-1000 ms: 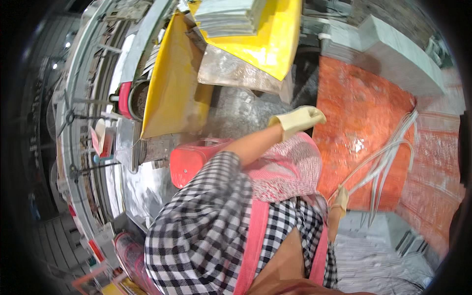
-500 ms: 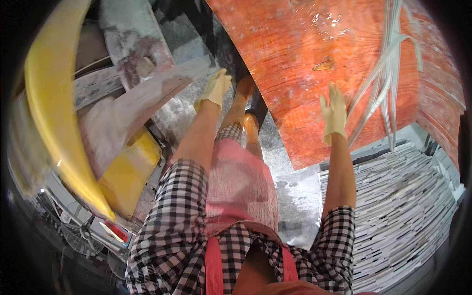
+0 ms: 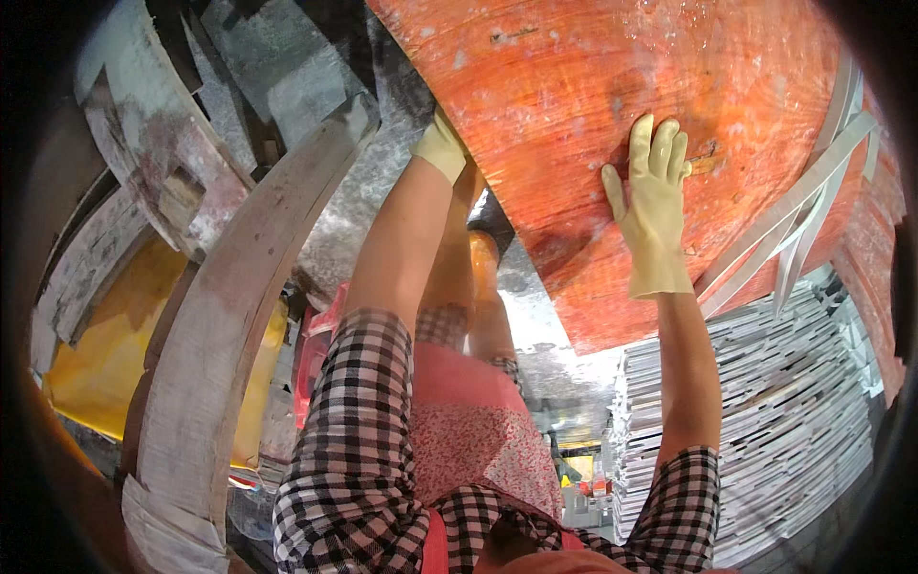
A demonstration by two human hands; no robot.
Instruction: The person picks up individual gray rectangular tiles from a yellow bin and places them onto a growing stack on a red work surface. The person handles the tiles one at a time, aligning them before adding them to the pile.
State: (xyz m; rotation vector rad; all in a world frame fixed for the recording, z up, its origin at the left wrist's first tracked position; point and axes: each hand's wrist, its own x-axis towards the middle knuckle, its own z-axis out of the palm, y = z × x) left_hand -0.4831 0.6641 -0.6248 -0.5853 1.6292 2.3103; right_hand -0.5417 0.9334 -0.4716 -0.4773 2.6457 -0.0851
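Note:
My left hand (image 3: 442, 150), in a pale yellow rubber glove, is at the left edge of a large orange board (image 3: 574, 210) with a worn, wood-grained face. Its fingers are mostly hidden at that edge, so their grip does not show. My right hand (image 3: 654, 215), gloved the same way, is open over the board's face, its fingers spread and pointing away from me. I cannot tell whether its palm presses on the surface. Just right of those fingers is a small brownish mark (image 3: 703, 163). Pale flat strips (image 3: 794, 220) hang across the board's right part.
Thin pale sheets or strips form a broad stack (image 3: 755, 411) at the lower right. A long greyish plank (image 3: 215, 297) leans on the left, near yellow sheeting (image 3: 105, 354) and a stained board (image 3: 158, 115). Under my left arm shows a pink-red plastic thing (image 3: 317, 349).
My left hand has moved right to the board's edge. The right hand is farther over the board, fingers more spread. With the view shifted, the yellow curved sheet at left has left its place.

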